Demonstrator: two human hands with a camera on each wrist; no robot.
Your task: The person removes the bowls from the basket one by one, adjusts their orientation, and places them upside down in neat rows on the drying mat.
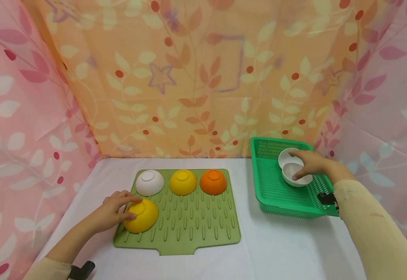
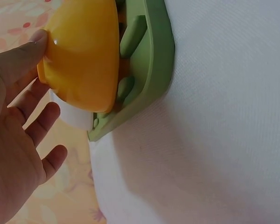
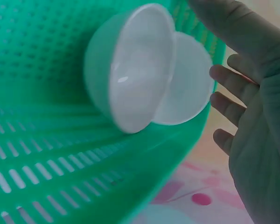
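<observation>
Your left hand (image 1: 114,210) lay with fingers loosely spread against the upturned yellow bowl (image 1: 141,215) at the green drying mat's (image 1: 196,225) 8 o'clock corner, touching its base rim without clasping it. Your right hand (image 1: 310,163) reached into the green basket (image 1: 277,194) at 3 o'clock on the worktop (image 1: 259,252), fingers relaxed and apart, resting on the nearer of two white bowls (image 1: 296,174).

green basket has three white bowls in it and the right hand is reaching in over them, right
Not quite: the green basket holds two white bowls, not three, as the head view shows. The right hand is indeed reaching in over them.
</observation>
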